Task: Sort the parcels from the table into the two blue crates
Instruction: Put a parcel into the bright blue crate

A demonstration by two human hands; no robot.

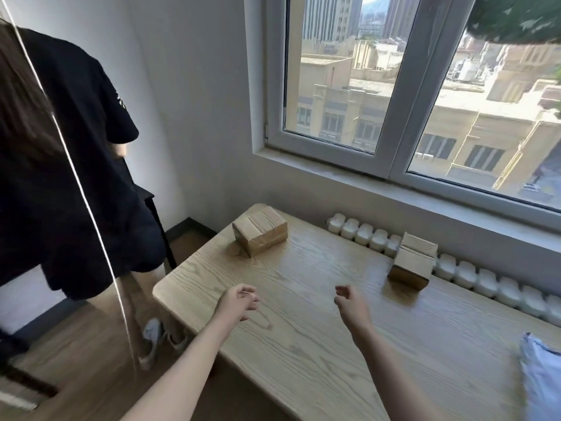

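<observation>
Head view: the person's left hand [238, 302] and right hand [349, 300] are hovering over the table [318, 360], fingers loosely curled, gripping nothing. A taped cardboard parcel [259, 235] is sitting at the table's eleven o'clock corner, sealed. A second cardboard parcel [413, 261] is resting at one o'clock, also closed. A pale blue bag [543, 375] is lying at four o'clock. Someone in a dark shirt [60, 162] is standing at nine o'clock.

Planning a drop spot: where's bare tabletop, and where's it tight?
Bare: table between left box and right box; also the wide near stretch from left hand and right hand across to the pale bag. Crowded: far edge around the right box, by the radiator.
</observation>
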